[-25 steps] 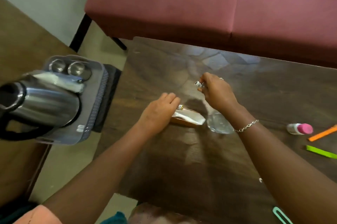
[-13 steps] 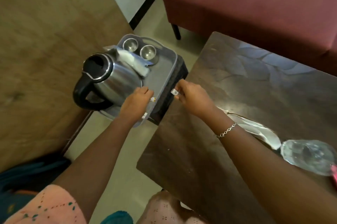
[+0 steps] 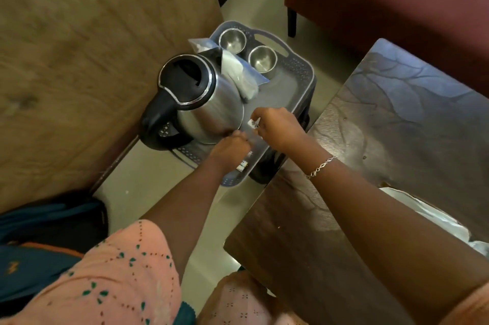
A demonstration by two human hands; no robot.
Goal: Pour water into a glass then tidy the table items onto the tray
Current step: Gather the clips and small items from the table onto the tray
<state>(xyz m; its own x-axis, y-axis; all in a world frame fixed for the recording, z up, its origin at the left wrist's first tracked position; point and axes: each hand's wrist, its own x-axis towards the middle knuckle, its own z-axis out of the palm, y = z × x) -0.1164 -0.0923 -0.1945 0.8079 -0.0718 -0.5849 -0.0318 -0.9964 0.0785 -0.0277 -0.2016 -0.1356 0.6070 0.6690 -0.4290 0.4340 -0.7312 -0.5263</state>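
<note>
A grey plastic tray [image 3: 296, 78] stands on a low black stand left of the dark wooden table [image 3: 383, 113]. On it are a steel kettle [image 3: 209, 102] with a black lid, two steel cups [image 3: 232, 40] [image 3: 262, 58] and a clear packet [image 3: 238, 70]. My right hand [image 3: 277, 126] hovers over the tray's near half, pinching a small white sachet [image 3: 253, 123]. My left hand [image 3: 232, 150] is beside the kettle's base, fingers curled around another small sachet [image 3: 243, 165] whose end sticks out below.
A maroon sofa [image 3: 397, 1] runs along the far side of the table. A white plastic wrapper [image 3: 434, 216] lies at the table's right edge. A brown wooden surface [image 3: 79, 60] fills the left. A dark bag [image 3: 47, 221] sits on the floor at lower left.
Both hands moved from the table, left and forward over the tray, each carrying a sachet. The camera turned left; the glass and pens have left the view.
</note>
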